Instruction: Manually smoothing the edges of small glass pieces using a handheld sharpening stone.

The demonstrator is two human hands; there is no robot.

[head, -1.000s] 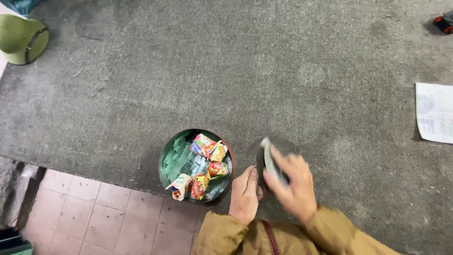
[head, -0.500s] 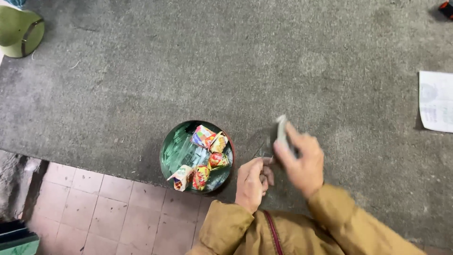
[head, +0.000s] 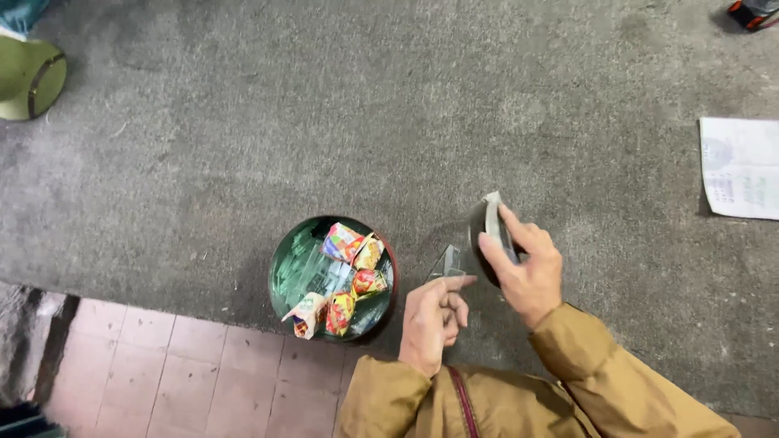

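My right hand grips a dark roll of clear tape, held on edge just above the grey surface. My left hand pinches the free end of a clear tape strip that runs from the roll. To the left of both hands, at the surface's near edge, sits a round green tin with a dark red rim. Several bright wrapped sweets lie in it. Both sleeves are mustard yellow.
A printed white sheet of paper lies at the right edge. An olive-green round object sits at the far left corner, and a red and black item at the top right. Pinkish floor tiles show below the near edge.
My right hand has carried the tape roll rightward and away from the tin. A short strip of tape now stretches between the roll and my left fingers.
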